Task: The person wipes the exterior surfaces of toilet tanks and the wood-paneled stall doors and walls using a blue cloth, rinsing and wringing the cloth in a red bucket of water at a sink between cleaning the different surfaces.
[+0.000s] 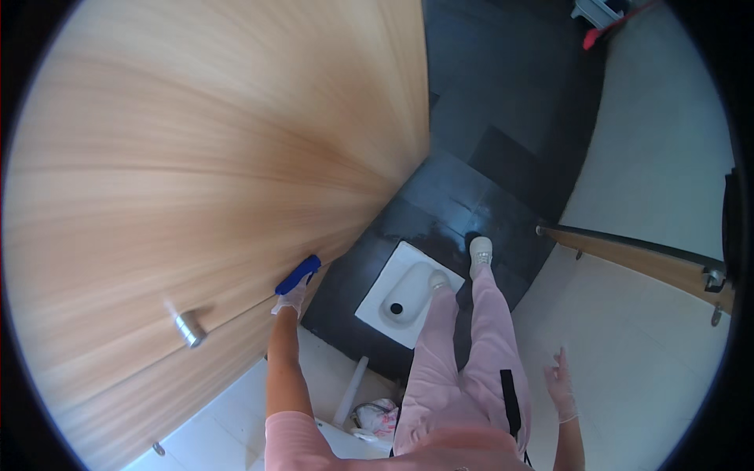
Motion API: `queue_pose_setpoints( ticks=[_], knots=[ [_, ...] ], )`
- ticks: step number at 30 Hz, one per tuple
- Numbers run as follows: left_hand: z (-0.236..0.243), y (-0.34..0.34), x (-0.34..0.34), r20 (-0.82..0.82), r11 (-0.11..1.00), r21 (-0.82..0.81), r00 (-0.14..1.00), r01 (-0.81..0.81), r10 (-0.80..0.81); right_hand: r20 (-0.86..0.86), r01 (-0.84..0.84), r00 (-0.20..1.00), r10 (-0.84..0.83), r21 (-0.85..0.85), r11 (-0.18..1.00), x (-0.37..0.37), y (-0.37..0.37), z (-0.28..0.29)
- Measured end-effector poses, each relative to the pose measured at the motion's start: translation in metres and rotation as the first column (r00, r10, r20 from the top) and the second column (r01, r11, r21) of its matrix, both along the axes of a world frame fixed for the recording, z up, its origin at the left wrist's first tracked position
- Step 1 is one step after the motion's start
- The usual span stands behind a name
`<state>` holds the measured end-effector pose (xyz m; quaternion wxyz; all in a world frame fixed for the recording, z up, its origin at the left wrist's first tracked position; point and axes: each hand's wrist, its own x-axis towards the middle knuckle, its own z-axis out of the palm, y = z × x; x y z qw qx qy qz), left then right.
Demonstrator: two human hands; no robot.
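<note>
My left hand (290, 298), in a clear thin glove, reaches forward and grips a blue oblong object (298, 275). It could be a brush or a folded cloth; which one I cannot tell. That object is against the lower part of a light wood-grain door (236, 149). A round metal knob (189, 330) sticks out of the door to the left of this hand. Off to the right hangs my right hand (560, 386), gloved the same way, with its fingers apart and nothing in them, beside the pale tiled wall (628, 337).
A white squat toilet (369, 306) is set in the dark tiled floor (463, 188), which looks wet. One of my shoes (481, 253) is beside it. A white pipe (351, 392) and a plastic bag (377, 418) are at lower left. A wooden frame edge (628, 255) with a latch stands right.
</note>
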<state>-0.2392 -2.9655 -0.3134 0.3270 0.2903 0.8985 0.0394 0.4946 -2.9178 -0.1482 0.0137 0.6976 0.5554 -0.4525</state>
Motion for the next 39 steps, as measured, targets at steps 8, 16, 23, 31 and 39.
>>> queue_pose_setpoints(
  ticks=[8,16,23,31,39],
  knots=[
    [0.027,0.096,0.042,-0.407,0.594,-0.276,0.468,0.755,-0.784,0.031,0.021,0.999,-0.02,-0.05,0.999,0.012,-0.047,-0.023],
    [0.231,0.251,0.11,-0.961,0.686,-0.277,-0.201,0.673,-0.191,-0.111,0.058,0.991,-0.079,-0.179,0.982,-0.047,-0.009,0.009],
    [-0.027,0.171,0.042,0.306,0.724,0.673,0.834,0.152,-0.46,-0.128,0.072,0.989,-0.078,-0.048,0.996,-0.047,-0.028,0.001],
    [-0.067,0.033,0.009,-0.141,0.89,-0.451,0.979,0.07,-0.149,0.129,0.29,0.955,-0.267,-0.22,0.932,0.028,-0.089,-0.012],
    [0.172,0.116,0.059,0.106,0.949,0.243,0.967,0.199,-0.23,-0.094,0.113,0.988,-0.124,-0.114,0.987,0.005,-0.094,-0.081]
  ],
)
